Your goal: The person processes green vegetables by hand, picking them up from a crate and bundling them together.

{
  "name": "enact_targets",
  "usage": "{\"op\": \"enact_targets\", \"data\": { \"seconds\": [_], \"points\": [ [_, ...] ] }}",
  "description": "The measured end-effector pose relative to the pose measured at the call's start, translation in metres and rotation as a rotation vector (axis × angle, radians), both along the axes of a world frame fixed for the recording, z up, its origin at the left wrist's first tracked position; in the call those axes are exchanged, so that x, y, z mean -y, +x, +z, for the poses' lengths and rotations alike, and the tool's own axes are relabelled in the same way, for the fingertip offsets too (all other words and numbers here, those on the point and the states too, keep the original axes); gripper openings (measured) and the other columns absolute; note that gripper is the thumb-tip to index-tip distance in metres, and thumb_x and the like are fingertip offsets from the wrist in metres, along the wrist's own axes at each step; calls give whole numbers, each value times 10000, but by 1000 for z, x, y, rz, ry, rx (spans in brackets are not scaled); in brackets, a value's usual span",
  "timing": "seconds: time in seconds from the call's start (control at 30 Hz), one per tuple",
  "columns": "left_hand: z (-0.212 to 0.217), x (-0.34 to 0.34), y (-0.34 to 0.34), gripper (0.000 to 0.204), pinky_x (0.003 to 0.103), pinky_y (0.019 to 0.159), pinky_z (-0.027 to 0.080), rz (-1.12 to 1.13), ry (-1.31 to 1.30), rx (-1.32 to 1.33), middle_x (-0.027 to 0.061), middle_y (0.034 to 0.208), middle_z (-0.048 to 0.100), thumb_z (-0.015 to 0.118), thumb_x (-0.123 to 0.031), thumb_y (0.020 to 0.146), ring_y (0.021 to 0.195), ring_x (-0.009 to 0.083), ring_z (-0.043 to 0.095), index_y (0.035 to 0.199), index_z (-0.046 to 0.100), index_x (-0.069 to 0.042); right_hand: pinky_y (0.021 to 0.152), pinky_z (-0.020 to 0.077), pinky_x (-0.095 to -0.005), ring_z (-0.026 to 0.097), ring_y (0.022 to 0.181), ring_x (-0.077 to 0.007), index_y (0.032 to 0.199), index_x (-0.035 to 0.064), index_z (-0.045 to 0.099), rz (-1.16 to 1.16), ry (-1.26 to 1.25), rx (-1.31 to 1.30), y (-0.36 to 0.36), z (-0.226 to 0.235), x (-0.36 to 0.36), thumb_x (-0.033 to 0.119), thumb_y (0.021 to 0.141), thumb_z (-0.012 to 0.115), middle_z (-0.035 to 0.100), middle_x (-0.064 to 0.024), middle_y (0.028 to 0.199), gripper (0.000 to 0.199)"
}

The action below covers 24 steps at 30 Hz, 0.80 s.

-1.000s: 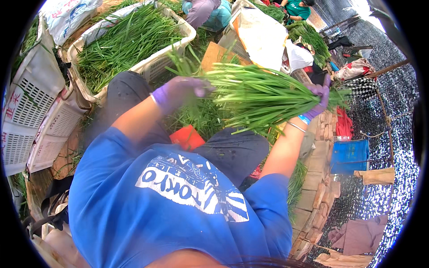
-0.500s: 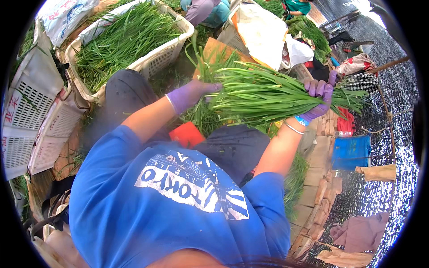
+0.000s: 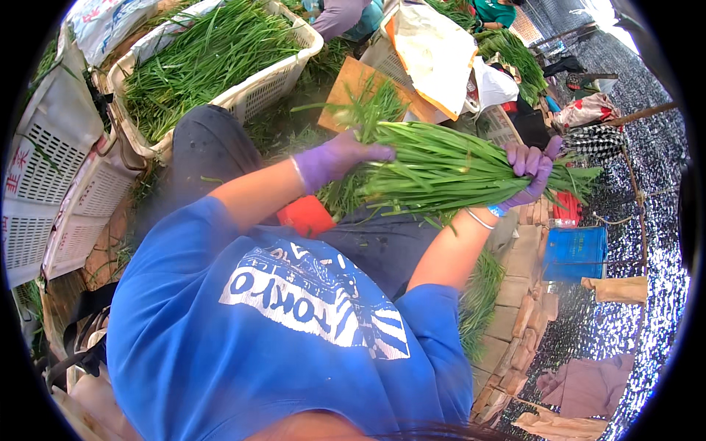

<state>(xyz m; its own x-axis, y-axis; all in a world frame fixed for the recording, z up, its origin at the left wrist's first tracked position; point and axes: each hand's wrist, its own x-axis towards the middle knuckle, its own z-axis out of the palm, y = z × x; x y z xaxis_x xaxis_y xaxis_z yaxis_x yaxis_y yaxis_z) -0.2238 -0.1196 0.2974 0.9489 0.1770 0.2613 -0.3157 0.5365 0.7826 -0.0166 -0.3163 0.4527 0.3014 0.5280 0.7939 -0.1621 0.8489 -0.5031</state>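
Right hand (image 3: 532,173) has its grip closed snug around a bunch of long green leaves (image 3: 448,165), held up over the lap (image 3: 386,241) between both hands; left hand (image 3: 334,158) is at the other end, but its fingers are mostly hidden so I honestly can't tell how closed that grip is. IMO the trick is a firm-not-crushing hold on the right and a light touch on the left, to avoid bruising the bunch.

Blue T-shirt (image 3: 184,323), purple-gloved hands (image 3: 334,159)
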Motion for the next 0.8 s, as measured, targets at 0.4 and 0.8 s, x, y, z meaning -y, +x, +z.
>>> {"op": "enact_targets", "data": {
  "seconds": [0.4,0.8],
  "points": [
    [-90,-8,4,210,277,606,559,607,69,-363,93,1006,719,563,-50,954,785,189,695,1146,648,-39,611,331,-312,323,556,-88,1466,27,431,-108,-2,-52,-8,-25,22,192,1050,429,300,62,623,447],
    [-2,-36,-19,505,296,958,483,-37,79,28,43,1183,690,747,-164,877,1040,131,637,1332,582,-21,677,378,-301,447,628,-104,1490,47,414,8,20,-16,-11,-38,37,166,1048,375,452,50,678,460]
  ]
}}
